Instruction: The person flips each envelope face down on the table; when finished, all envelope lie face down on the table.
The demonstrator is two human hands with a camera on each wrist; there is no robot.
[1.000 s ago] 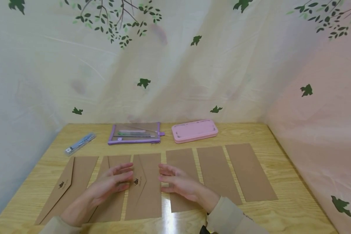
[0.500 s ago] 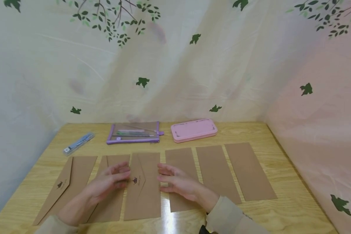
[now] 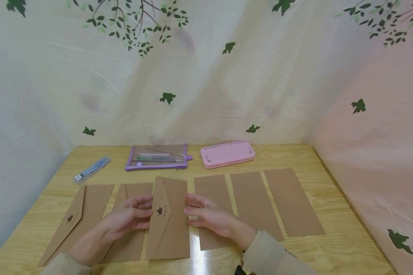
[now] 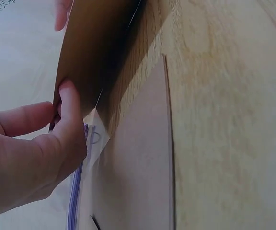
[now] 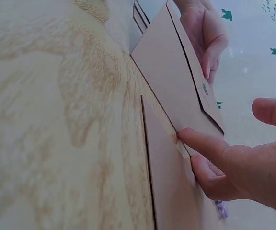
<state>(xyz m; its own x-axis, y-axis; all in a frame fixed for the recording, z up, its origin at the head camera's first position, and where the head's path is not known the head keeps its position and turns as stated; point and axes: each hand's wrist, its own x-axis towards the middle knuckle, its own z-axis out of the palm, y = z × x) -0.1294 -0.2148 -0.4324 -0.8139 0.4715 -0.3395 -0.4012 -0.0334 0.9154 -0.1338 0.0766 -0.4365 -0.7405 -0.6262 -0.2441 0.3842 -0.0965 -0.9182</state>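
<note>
Two bare hands are at a brown kraft envelope (image 3: 173,225), the third from the left, with a pointed flap and a small dark crown print. My left hand (image 3: 129,215) pinches its left edge between thumb and fingers; in the left wrist view that edge stands up off the table, the left hand (image 4: 37,148) at it. My right hand (image 3: 215,215) rests its fingertips against the right edge. In the right wrist view the envelope (image 5: 166,72) slants upward, its lower edge near the table, and the right hand (image 5: 243,163) touches that edge with fairly straight fingers, its thumb apart.
Two flapped envelopes (image 3: 99,206) lie to the left, and three plain brown ones (image 3: 256,202) to the right. Behind them are a clear blue pen pack (image 3: 92,170), a purple-edged pouch (image 3: 132,167) with pens, and a pink case (image 3: 228,154). A patterned cloth (image 3: 206,76) hangs behind the table.
The envelope lay flat before; its left side is now raised and tilted, the flap more visible. My left hand has closed in on its left edge. The right hand has barely moved.
</note>
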